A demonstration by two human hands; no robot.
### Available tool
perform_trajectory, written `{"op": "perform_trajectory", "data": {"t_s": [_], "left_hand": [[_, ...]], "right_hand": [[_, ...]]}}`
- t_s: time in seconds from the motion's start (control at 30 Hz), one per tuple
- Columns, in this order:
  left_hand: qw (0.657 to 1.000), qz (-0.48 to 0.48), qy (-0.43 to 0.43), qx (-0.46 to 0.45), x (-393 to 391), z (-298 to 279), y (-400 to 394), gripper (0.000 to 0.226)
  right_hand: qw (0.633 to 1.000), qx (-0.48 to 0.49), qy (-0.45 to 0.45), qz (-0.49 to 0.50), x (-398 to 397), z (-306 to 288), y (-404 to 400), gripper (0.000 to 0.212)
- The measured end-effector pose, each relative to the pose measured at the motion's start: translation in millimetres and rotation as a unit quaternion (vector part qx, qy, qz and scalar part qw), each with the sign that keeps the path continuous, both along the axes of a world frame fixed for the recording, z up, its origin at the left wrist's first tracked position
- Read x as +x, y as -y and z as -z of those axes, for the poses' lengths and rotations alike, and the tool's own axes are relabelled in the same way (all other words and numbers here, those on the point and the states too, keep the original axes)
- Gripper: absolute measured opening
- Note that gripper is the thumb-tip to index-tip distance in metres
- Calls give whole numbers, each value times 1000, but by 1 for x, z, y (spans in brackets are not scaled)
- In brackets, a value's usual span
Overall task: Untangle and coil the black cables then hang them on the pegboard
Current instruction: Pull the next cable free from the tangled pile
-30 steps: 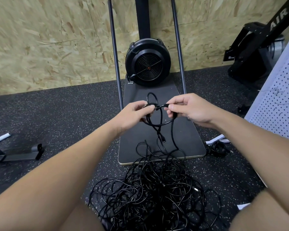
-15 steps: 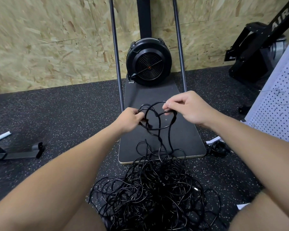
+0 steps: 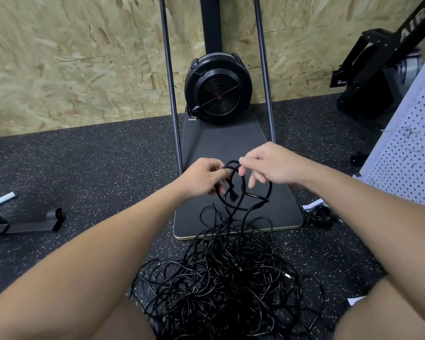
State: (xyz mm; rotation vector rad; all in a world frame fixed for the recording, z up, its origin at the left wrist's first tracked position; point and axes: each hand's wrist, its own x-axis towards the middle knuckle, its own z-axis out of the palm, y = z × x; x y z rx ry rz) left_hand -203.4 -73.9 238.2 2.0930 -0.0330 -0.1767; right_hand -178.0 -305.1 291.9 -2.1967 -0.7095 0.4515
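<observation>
While the white pegboard (image 3: 414, 153) is leaning at the right edge with no black cable hanging on it in the part on show, the hanging step is looking untouched. The biggest thing in play is the tangled pile (image 3: 227, 288) of black cable, sprawling over the speckled floor (image 3: 88, 173) just ahead of the person's knees and lapping onto the near edge of the dark platform (image 3: 233, 146) of the fan machine (image 3: 218, 89). That heap is lying loose and knotted, so I am judging most of the untangling as left to do.

Over by the platform's right corner a small bundle (image 3: 320, 215) is sitting on the floor; whether it is a finished coil I cannot tell.

Up above the pile, the working loop (image 3: 241, 190) is taking shape, a few turns at most, with strands trailing down into the heap. The left hand (image 3: 201, 179) is curling its fingers round the loop's left side, while the right hand (image 3: 271, 168) is pinching the top of the loop between thumb and forefinger, its other fingers hanging relaxed. A small connector (image 3: 233, 196) is dangling inside the loop.

So, by my reckoning, the first coil is only beginning.
</observation>
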Motion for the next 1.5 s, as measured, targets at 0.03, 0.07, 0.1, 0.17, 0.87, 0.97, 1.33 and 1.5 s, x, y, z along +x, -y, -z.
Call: {"op": "perform_trajectory", "data": {"t_s": [0.03,0.07,0.1,0.17,0.87,0.97,1.33,1.5], "left_hand": [[1000,-27,-12,-6,2,1,-4,22],[998,-61,-24,-9,3,1,-9,17],[995,-94,-33,-7,4,2,-16,15],[990,-131,-49,8,4,5,-31,15],[978,-104,-29,-179,3,-17,-10,20],[991,-110,70,-11,8,-7,-20,41],[967,130,152,159,-2,-5,9,15],[997,61,36,-14,-1,-13,4,31]], "right_hand": [[1000,24,6,6,0,-2,0,50],[998,62,-1,21,2,-2,2,52],[993,112,-18,43,5,-2,4,49],[962,242,-86,91,15,0,9,37],[998,15,-47,36,24,28,15,13],[991,91,-71,61,21,23,13,30],[980,157,-119,15,14,20,2,25],[998,16,12,58,21,32,7,23]]}}
